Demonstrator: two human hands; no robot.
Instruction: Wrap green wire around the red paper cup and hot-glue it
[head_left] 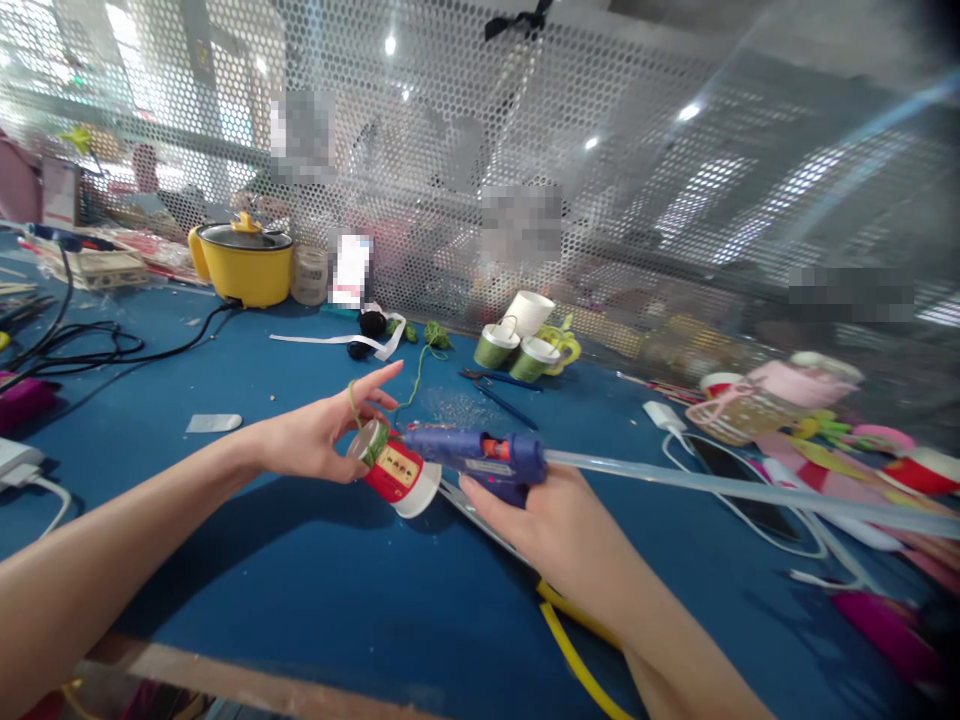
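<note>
Tilted on its side, a red paper cup [400,474] with a white rim has green yarn wound round its narrow end. My left hand [326,435] holds the cup at that end, with a green strand looped over its fingers. A blue glue gun [480,460] is gripped in my right hand [559,520]; its nozzle is close to the yarn-wound part of the cup. From the gun's back a long clear glue stick [675,480] extends to the right. The yarn strand runs back to a small green ball [436,335].
Behind are cups partly wrapped in green [495,346], pliers [499,395], white ribbon [322,341] and a yellow pot [251,270]. A phone [742,485], cables and a pink-wrapped jar [780,395] lie right. Scissors with yellow handles [574,650] lie under my right arm.
</note>
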